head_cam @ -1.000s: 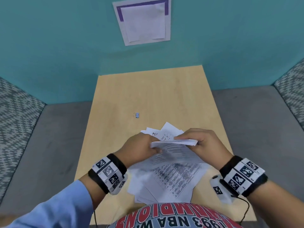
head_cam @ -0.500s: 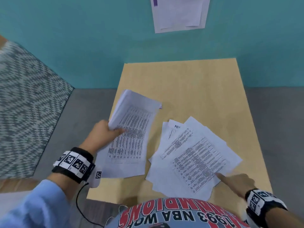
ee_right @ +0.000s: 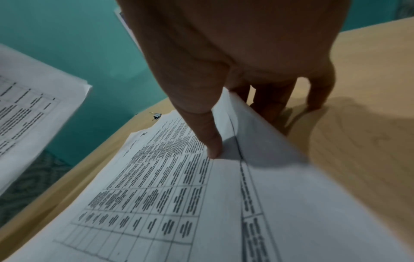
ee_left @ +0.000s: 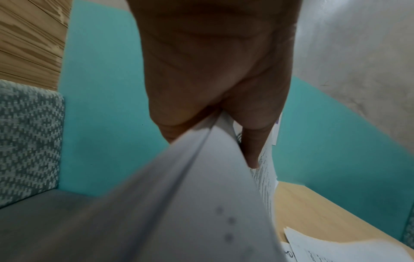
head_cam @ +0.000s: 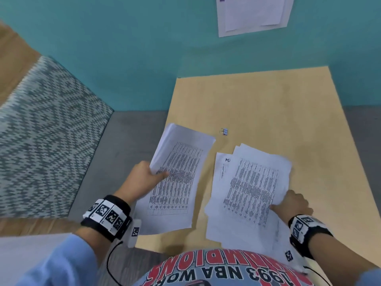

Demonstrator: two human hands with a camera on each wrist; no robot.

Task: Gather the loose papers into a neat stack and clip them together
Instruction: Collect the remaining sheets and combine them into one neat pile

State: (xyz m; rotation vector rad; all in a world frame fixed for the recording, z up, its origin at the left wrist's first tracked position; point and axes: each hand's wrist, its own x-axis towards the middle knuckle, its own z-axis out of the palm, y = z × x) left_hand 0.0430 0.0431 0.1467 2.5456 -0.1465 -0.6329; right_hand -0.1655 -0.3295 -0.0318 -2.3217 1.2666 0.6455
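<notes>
Look at the left hand: pinching a bunch of sheets by the side edge, thumb on top, fingers under, lifted over the left edge of the table. Look at the right hand: pinching the near right edge of the loose pile, thumb on top, fingers tucked under the lifted edge. Find the rest of that pile flat on the table, fanned out and crooked, just beside the held bunch. Find the small clip a little farther back, near both lots of paper, touching neither.

Probably time to join the two lots now. Slide the right fingers farther under the pile to catch every bottom sheet. Lift slowly, to stop thin paper bending and slipping. Lay the bunch on the pile, print facing the same way. Hold loosely, stand all the sheets on one edge and tap them on the table to line up the edges. Turn and tap a second edge too. Squeeze tight only after that. Mind the sheets at the near edge of the table: easy to drop. Leave the clip alone until done with the tapping.
</notes>
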